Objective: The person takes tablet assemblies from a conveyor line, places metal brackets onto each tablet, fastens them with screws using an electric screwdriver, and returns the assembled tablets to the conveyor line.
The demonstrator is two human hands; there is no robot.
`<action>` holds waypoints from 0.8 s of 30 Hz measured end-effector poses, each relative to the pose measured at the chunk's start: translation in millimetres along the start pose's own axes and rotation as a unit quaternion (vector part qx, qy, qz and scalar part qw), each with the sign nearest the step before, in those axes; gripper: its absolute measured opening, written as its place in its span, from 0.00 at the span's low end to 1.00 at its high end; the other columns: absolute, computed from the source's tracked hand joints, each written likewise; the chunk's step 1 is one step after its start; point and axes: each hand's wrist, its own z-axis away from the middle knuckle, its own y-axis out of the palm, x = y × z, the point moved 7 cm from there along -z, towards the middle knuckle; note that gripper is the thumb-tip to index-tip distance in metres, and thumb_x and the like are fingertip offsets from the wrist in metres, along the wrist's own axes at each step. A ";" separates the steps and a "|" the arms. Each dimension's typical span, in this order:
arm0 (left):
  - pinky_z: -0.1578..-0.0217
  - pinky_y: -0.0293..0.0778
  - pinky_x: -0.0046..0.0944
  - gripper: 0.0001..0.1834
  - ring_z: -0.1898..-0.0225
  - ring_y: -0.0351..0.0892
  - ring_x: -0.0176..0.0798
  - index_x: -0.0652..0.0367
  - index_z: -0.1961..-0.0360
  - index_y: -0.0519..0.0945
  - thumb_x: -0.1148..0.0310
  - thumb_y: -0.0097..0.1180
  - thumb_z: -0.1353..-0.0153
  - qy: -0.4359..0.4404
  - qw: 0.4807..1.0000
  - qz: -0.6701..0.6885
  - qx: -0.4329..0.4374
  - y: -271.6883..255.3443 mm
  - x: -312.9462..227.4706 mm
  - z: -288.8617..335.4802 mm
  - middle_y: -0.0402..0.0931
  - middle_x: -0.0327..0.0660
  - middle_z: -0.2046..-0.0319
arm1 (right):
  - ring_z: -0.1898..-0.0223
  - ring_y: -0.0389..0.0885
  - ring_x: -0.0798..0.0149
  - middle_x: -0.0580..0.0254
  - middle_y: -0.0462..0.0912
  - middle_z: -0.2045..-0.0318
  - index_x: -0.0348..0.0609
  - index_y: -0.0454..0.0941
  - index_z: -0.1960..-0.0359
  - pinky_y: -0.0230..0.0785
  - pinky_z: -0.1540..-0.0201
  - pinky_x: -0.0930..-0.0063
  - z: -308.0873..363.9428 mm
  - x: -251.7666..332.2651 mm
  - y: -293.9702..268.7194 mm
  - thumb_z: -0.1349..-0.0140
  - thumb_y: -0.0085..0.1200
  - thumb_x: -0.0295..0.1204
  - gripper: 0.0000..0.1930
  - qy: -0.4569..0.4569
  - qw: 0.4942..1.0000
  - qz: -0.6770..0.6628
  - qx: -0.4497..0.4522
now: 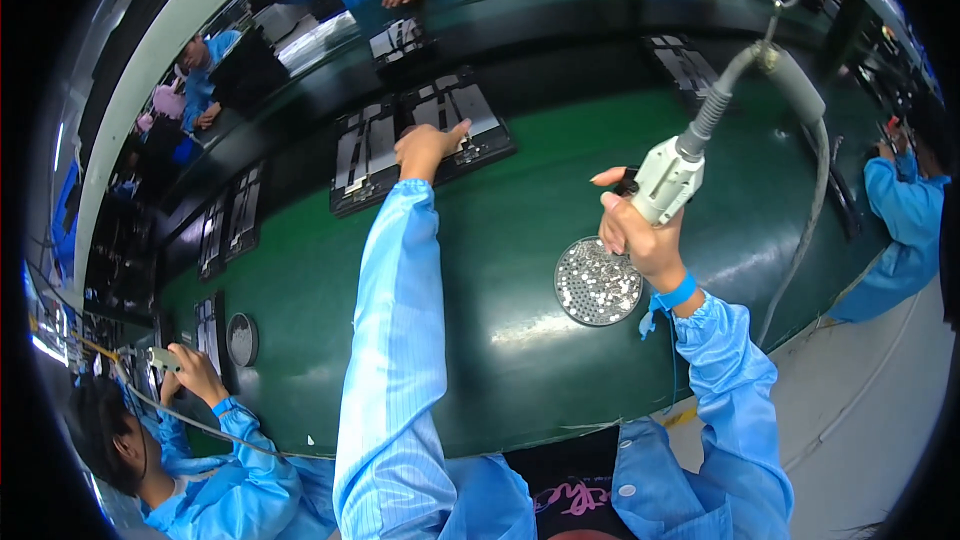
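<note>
My right hand (645,240) is closed around a pale grey electric screwdriver (668,182). Its cable end points up and its lower end is hidden by my hand. Just beside and below this hand lies a round perforated dish (570,290) with small silvery pieces, too small to name for certain. My left hand (422,150) reaches far forward and touches the right one of two flat black device housings (490,145) with grey panels. The thumb is spread to the right and the fingertips are partly hidden. The left housing (350,155) adjoins it.
A grey cable (822,170) hangs from a hook at the upper right and curves down. More housings lie on the green bench (510,370), at the left and back right. A co-worker (215,460) with a tool is close on my left; other people sit opposite and right.
</note>
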 end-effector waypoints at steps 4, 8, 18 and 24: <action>0.41 0.69 0.48 0.59 0.39 0.73 0.56 0.64 0.43 0.78 0.22 0.64 0.65 -0.007 0.996 0.084 -0.041 -0.5 -27.5 17.9 0.73 0.58 0.41 | 0.89 0.64 0.75 0.68 0.67 0.86 0.27 0.72 0.54 0.63 0.84 0.77 8.6 0.7 -20.1 0.36 0.49 0.20 0.10 0.024 0.999 0.009 -0.021; 0.40 0.67 0.49 0.49 0.37 0.69 0.60 0.73 0.45 0.75 0.33 0.59 0.47 0.029 0.935 0.328 -0.134 -26.7 31.3 -17.5 0.71 0.66 0.43 | 0.88 0.66 0.75 0.67 0.70 0.83 0.28 0.73 0.54 0.64 0.84 0.77 8.6 0.3 6.7 0.36 0.50 0.20 0.11 0.014 1.000 -0.006 0.022; 0.60 0.74 0.37 0.25 0.63 0.76 0.34 0.72 0.55 0.74 0.53 0.52 0.30 0.078 0.893 0.440 -0.051 -4.6 125.1 233.8 0.79 0.46 0.65 | 0.88 0.66 0.77 0.70 0.70 0.87 0.30 0.79 0.58 0.59 0.85 0.80 5.3 5.1 -11.7 0.38 0.54 0.21 0.08 -0.044 0.999 -0.001 -0.017; 0.48 0.71 0.46 0.26 0.50 0.77 0.54 0.73 0.52 0.72 0.54 0.45 0.27 0.046 0.894 0.446 -0.024 67.6 164.2 363.2 0.75 0.63 0.53 | 0.89 0.64 0.75 0.70 0.66 0.88 0.29 0.78 0.56 0.60 0.84 0.76 12.9 3.5 2.9 0.36 0.52 0.22 0.10 -0.051 0.998 -0.003 0.024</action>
